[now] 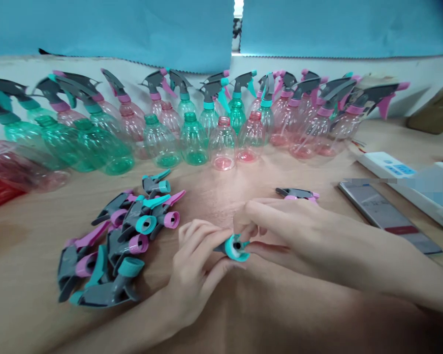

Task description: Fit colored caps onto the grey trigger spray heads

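Observation:
My left hand [195, 263] is closed around a grey spray trigger head with a teal screw cap [235, 248], its cap opening facing me. The fingers of my right hand [280, 228] pinch at that same cap from the right. Both hands meet above the wooden table [266, 305] near its middle. A pile of several loose grey trigger heads [125, 236] with teal or pink caps lies just left of my left hand. One more grey and pink trigger head [297, 193] lies behind my right hand.
Rows of green and pink plastic spray bottles [192, 132], some with trigger heads fitted and some bare, stand along the back. A phone [387, 216] and a white device [406, 179] lie at the right. A red bag [0, 182] sits at the left edge.

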Demonstrator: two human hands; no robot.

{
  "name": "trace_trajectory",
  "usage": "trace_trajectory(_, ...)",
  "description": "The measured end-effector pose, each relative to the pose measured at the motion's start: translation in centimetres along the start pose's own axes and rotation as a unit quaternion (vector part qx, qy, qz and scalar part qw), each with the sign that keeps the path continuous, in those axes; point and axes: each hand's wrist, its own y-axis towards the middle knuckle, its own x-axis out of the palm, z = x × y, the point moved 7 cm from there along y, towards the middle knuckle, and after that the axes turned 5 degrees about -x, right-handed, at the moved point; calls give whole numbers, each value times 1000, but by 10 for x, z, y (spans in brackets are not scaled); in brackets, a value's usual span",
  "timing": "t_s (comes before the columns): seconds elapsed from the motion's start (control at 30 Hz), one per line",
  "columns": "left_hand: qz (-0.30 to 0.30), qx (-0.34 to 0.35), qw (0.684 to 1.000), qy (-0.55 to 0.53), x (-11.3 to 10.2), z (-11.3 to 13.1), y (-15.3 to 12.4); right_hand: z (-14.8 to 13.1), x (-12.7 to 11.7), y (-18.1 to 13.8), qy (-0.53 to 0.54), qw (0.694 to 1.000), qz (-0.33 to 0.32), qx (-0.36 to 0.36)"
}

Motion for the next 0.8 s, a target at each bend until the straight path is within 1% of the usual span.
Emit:
trace_trajectory(0.1,3,-24,1000,8,0,-4,0,-1,3,8,15,1000,16,-14)
trace_trajectory(0.2,18,-46,999,9,-2,-7,1,0,2,13,52,997,58,-27)
trace_trajectory(0.3,22,-47,999,3,-2,-7,2,3,-1,12,65,995,80,-15)
trace_trajectory(0.4,22,-37,999,-6,-2,-6,1,4,-5,9,63,996,67,-5)
trace_trajectory(0.5,38,-18,999,-13,-4,-4,0,2,-6,8,63,996,56,-8)
trace_trajectory(0.67,47,-20,998,-38,-5,-2,1,-2,-2,9,45,996,79,-26)
trace_trajectory(0.73,46,-14,998,-39,-5,1,2,-6,3,9,40,996,65,-41)
trace_trajectory(0.8,41,4,999,-23,-5,7,1,-10,9,9,44,997,34,-56)
